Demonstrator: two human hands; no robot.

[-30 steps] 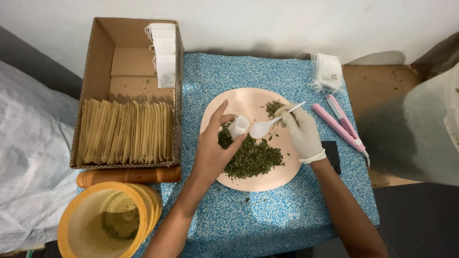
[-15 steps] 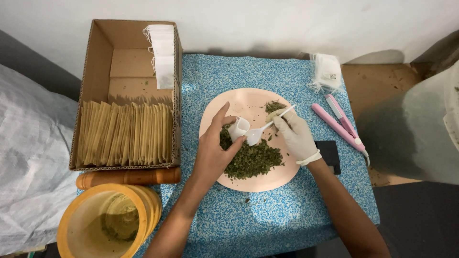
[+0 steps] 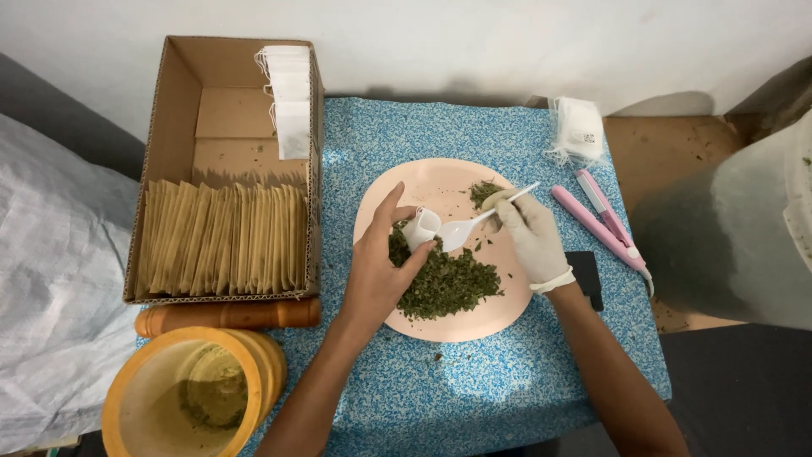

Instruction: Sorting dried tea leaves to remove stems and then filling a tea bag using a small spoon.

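Head view, nearest first: an orange plastic bucket (image 3: 190,398) stands at the lower left, and a wooden rolling pin (image 3: 228,315) lies just beyond it along the edge of the blue speckled table (image 3: 474,389). Both forearms reach up from the bottom onto a pink plate (image 3: 457,326) bearing a heap of dried green leaves (image 3: 444,283). The bare left hand (image 3: 376,271) pinches a small white sachet (image 3: 420,227) between thumb and fingers, its mouth seemingly turned to the right, though the view is too small to be sure. The gloved right hand (image 3: 529,233) is closed round the handle of a white plastic spoon (image 3: 474,225); the spoon's long axis runs from upper right down to lower left, and its bowl lies just right of the sachet's mouth, almost touching it. A second ago the bowl stood further right, apart from the sachet; it has since closed in, while the left hand has hardly shifted. Beyond the plate lie a pink sealing tool (image 3: 602,218) to the right and a bundle of empty white sachets (image 3: 579,129). Further left is a cardboard box (image 3: 182,110) packed with brown envelopes (image 3: 224,239).
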